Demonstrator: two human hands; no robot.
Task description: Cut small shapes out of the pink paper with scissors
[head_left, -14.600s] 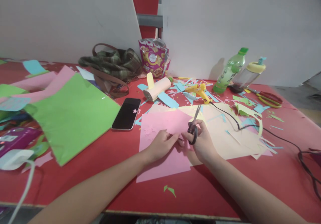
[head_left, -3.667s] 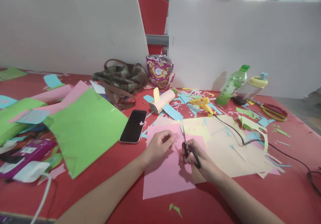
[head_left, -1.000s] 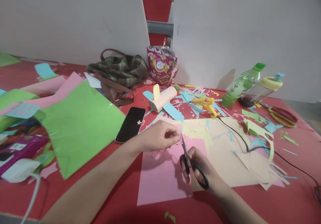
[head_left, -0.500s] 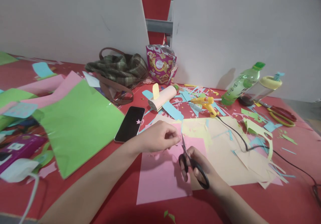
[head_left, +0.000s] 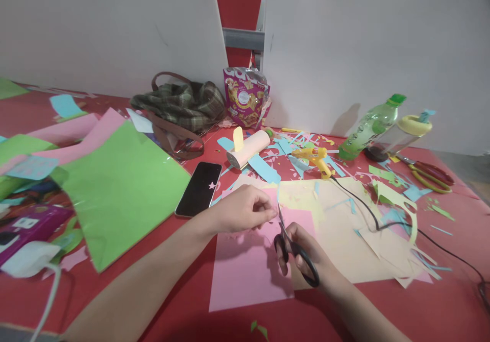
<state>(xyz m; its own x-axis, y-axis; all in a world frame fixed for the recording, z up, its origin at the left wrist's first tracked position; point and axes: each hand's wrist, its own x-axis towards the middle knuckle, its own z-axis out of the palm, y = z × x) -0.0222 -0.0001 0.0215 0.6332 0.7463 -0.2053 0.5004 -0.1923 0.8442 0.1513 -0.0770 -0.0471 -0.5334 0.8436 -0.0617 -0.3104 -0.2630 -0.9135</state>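
My right hand (head_left: 306,250) grips black-handled scissors (head_left: 302,263), its fingers through the loops. The blades point up and away, beside the fingertips of my left hand (head_left: 248,209). That hand is closed in a pinch; whatever lies between its fingers is too small to make out. Under both hands lies a pink paper sheet (head_left: 245,281), partly over a cream sheet (head_left: 344,250). A black phone (head_left: 199,189) with a small pink star (head_left: 212,185) on it rests left of my left hand. Beyond is a pink paper tube (head_left: 250,148) with blue and yellow paper flaps.
A yellow glue gun (head_left: 312,155) trails its black cord across the cream sheet. Farther right are a green bottle (head_left: 367,130), a clear tumbler (head_left: 398,138) and pliers (head_left: 431,173). Green paper (head_left: 126,194), a plaid bag (head_left: 184,104) and a snack pouch (head_left: 245,97) lie left and back.
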